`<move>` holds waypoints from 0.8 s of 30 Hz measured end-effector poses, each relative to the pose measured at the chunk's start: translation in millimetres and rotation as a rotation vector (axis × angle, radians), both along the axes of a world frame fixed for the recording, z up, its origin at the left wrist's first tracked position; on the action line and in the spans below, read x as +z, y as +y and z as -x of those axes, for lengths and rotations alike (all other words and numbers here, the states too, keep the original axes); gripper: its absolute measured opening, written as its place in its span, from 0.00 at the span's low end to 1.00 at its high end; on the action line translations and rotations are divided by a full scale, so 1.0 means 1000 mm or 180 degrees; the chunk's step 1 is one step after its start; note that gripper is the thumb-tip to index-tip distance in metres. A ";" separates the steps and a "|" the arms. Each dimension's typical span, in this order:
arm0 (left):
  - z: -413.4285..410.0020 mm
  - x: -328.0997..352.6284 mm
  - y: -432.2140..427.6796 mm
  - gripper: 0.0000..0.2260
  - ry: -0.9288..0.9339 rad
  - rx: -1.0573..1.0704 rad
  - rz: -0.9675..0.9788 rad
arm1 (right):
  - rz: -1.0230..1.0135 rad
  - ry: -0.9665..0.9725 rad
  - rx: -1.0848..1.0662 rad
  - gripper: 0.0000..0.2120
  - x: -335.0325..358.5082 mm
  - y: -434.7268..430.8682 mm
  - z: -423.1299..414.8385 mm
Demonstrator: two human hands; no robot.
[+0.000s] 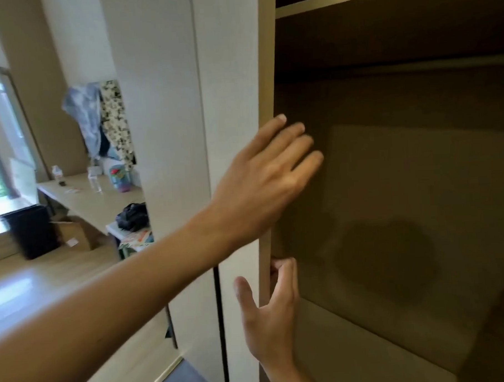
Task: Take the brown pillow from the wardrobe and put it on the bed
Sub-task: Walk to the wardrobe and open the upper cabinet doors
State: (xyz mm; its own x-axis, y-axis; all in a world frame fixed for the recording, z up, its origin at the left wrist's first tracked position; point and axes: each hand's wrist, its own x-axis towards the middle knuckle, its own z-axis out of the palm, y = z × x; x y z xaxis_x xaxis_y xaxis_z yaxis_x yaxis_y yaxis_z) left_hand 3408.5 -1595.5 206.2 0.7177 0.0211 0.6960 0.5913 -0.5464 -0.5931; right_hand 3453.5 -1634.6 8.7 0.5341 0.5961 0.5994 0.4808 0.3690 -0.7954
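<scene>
Pale door edge (262,161): right hand (267,311) fingers grasping it, left hand (262,179) fingers spread flat above.

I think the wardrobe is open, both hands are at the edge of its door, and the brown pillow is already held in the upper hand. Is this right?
Not quite. The wardrobe is open and both hands are at the door edge, but the upper hand, the left hand, holds nothing: its fingers are spread flat. The right hand grips the edge. The head view shows this.
</scene>
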 end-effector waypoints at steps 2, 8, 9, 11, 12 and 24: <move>0.024 0.004 0.002 0.21 -0.0162 0.0076 -0.0181 | -0.0080 -0.0021 0.0119 0.14 0.002 0.002 0.015; 0.080 0.016 -0.005 0.29 -0.0587 0.0186 -0.0026 | -0.0367 0.0111 0.0724 0.11 0.017 0.018 0.046; 0.089 0.018 -0.005 0.31 -0.0650 0.0224 0.0017 | -0.0393 0.0121 0.0860 0.12 0.024 0.023 0.049; 0.102 0.020 -0.006 0.35 -0.0772 0.0351 0.0123 | -0.0451 0.0143 0.1117 0.09 0.039 0.035 0.052; 0.109 0.021 -0.006 0.37 -0.0824 0.0419 0.0175 | -0.0491 0.0160 0.1214 0.07 0.046 0.042 0.054; 0.169 0.028 0.016 0.40 -0.1268 0.0897 0.0409 | -0.0472 -0.0051 0.1613 0.22 0.071 0.077 0.121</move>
